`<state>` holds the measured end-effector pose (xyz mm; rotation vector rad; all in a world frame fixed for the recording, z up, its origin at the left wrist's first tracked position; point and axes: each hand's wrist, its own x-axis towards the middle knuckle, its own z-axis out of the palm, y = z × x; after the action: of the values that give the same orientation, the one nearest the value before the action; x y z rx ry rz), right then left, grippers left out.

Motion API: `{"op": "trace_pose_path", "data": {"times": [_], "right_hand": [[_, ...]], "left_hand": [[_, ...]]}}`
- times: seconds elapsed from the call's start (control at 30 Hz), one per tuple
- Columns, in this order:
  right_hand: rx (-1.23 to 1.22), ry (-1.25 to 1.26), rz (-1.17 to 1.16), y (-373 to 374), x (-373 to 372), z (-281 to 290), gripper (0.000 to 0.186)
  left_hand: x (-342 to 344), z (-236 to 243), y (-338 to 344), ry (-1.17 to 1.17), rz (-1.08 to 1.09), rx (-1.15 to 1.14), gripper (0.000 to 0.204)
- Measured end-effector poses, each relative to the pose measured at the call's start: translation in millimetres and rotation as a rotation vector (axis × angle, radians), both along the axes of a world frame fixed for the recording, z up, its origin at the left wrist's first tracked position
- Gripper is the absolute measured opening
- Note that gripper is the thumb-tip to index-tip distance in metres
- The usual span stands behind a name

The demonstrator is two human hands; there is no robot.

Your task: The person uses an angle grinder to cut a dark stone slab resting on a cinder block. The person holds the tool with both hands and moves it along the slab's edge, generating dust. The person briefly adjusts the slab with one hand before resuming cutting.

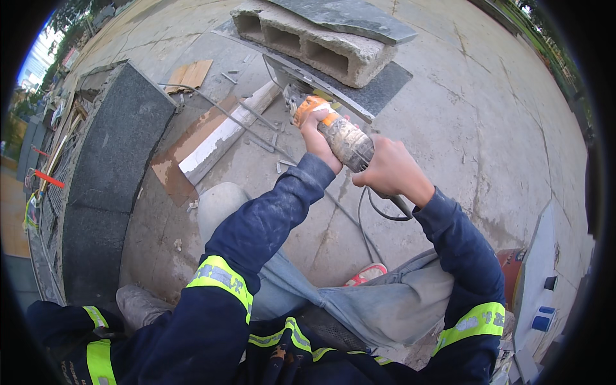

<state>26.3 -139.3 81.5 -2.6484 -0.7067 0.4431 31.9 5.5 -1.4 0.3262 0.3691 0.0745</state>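
Note:
Both my hands are wrapped round a dusty angle grinder (pixel 346 136) with an orange collar. My left hand (pixel 319 140) grips it behind the metal head, near the orange part. At the rear, my right hand (pixel 396 168) is closed on the dark end of the body, where a black cord (pixel 361 221) comes out and loops down. The grinder's head is close to the near edge of a thin grey stone piece (pixel 327 88), and I cannot tell whether it touches. The disc is hard to make out.
Beyond the grinder, a hollow concrete block (pixel 314 48) carries a grey slab (pixel 353 20). Stone offcuts, cardboard (pixel 191 76) and a white-topped strip (pixel 224 131) lie on the left. A dark stone slab (pixel 109 186) stands farther left. A grey trouser leg (pixel 141 307) shows lower left.

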Motion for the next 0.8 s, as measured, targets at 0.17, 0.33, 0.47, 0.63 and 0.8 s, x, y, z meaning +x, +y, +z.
{"op": "trace_pose_path", "data": {"times": [0.17, 0.33, 0.47, 0.63, 0.8], "right_hand": [[0.013, -0.008, -0.005, -7, -7, 3, 0.055], [0.006, 0.016, -0.018, -15, -14, 8, 0.055], [0.007, 0.006, -0.027, -21, -19, 8, 0.054], [0.021, 0.002, -0.010, -28, -27, 13, 0.053], [-0.003, 0.009, -0.027, -35, -31, 16, 0.052]], "left_hand": [[-9, 7, -8, 0.003, -0.010, -0.006, 0.059], [-15, 9, -15, 0.002, -0.038, -0.042, 0.060], [-23, 15, -24, 0.008, -0.027, -0.037, 0.058], [-31, 20, -29, 0.013, -0.039, -0.075, 0.053], [-33, 19, -37, 0.031, -0.049, -0.048, 0.060]]}}
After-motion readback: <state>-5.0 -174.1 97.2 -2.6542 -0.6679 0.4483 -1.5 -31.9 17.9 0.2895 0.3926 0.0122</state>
